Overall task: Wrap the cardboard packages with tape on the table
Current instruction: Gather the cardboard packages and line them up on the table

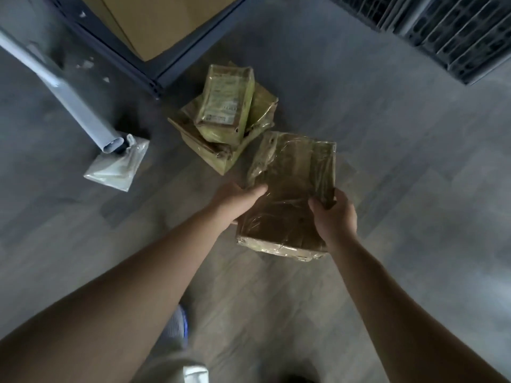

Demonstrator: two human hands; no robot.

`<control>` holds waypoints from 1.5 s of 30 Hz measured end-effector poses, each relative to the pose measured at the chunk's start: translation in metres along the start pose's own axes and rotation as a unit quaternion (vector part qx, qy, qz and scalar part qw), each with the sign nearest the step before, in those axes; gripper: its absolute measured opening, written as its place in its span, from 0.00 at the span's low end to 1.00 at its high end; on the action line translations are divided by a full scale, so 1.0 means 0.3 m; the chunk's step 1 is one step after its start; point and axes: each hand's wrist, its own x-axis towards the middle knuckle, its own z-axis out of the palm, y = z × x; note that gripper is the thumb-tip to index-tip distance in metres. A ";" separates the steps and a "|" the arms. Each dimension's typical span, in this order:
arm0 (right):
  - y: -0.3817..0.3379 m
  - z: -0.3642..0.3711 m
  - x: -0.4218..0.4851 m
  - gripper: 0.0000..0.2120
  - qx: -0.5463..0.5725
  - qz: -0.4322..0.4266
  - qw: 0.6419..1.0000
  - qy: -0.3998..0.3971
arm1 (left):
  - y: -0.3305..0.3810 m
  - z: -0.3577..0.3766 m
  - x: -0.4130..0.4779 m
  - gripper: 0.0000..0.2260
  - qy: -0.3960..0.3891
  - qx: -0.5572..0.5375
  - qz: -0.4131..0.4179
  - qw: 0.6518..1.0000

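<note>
Holds a flat brown tape-wrapped cardboard package (293, 175) between left hand (235, 200) and right hand (336, 217), fingers of both clamped on its edges, near a pile of yellowish wrapped packages (224, 117).

Count: 4 tape-wrapped brown cardboard packages. That's 1 held package (290, 194) plus 3 piled on the floor: labelled top package (225, 103), rear package (262, 106), bottom package (210, 150). 1 large plain cardboard box (163, 20). 1 clear plastic bag (116, 167). 1 pale grey metal post (69, 95). 2 hands: left hand (235, 200), right hand (336, 217).

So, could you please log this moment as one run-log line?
left hand: holds package | right hand: holds package | pile: on floor beyond
</note>
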 end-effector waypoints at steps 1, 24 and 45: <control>-0.014 -0.034 -0.043 0.17 -0.006 -0.009 1.000 -0.009 | -0.001 -0.013 -0.057 0.19 -0.003 -0.031 -0.012 0.999; -0.924 -0.314 -1.172 0.22 -0.172 -0.246 0.905 -0.302 | -0.101 -0.798 -1.490 0.17 0.145 -0.435 -0.103 0.883; -1.563 -0.183 -2.418 0.29 -0.184 -0.370 0.786 -0.460 | -0.426 -1.619 -2.329 0.08 0.386 -0.530 0.040 0.754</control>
